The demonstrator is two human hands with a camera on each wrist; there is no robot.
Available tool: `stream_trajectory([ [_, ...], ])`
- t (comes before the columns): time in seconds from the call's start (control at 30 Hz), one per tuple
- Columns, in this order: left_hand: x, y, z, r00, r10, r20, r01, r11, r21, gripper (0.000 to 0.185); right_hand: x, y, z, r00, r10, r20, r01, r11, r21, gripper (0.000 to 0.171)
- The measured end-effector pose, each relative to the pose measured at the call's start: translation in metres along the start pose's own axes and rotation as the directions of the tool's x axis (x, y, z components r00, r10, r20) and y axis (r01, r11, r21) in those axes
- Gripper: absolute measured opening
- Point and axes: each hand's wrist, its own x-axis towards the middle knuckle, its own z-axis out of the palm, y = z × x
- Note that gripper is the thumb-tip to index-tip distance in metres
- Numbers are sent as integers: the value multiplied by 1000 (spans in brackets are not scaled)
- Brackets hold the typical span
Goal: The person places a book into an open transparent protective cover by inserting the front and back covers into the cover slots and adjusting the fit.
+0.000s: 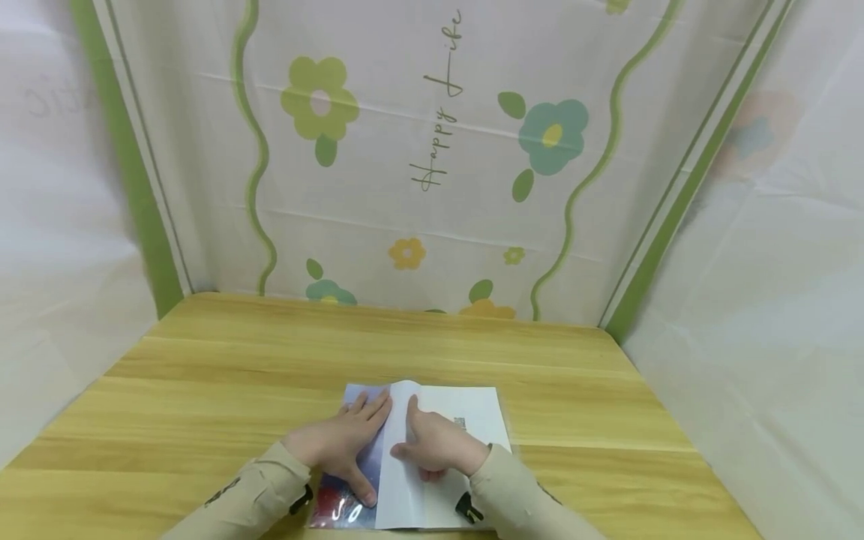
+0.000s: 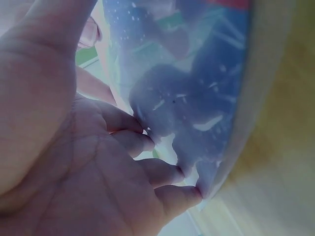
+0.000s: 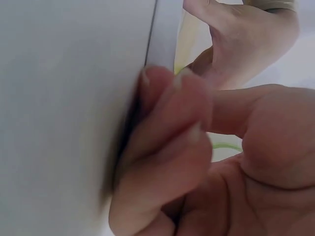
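Both beige sleeves come in low, left hand (image 1: pixel 344 442) flat with fingers straight on the glossy blue-and-red book cover (image 1: pixel 351 495), right hand (image 1: pixel 439 446) fingers curled against the white page (image 1: pixel 466 420), near the wooden table's (image 1: pixel 202 390) front edge, flowered cloth backdrop (image 1: pixel 418 150) behind.

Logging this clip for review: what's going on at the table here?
A person is handling a book that lies on the wooden table, near its front edge. The left hand presses flat on the glossy, colourful cover. The right hand rests on the white page, fingers curled against it, beside a raised fold in the paper.
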Motion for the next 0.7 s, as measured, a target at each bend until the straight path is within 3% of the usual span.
stream_trajectory([
  [0.1, -1, 0, -1, 1000, -7, 3, 7, 1000, 0, 135, -1, 0, -2, 1000, 13, 17, -14, 1000, 22, 88],
  [0.37, -2, -2, -1, 1000, -17, 7, 17, 1000, 0, 134, -10, 0, -27, 986, 17, 167, -23, 999, 34, 79],
  [0.53, 1, -2, -2, 1000, -20, 8, 20, 1000, 10, 133, -15, 7, -46, 992, -13, 125, 13, 1000, -6, 66],
  [0.7, 2, -2, -1, 1000, -24, 9, 24, 1000, 18, 134, -14, 21, -61, 995, -90, 44, 94, 991, -98, 65],
])
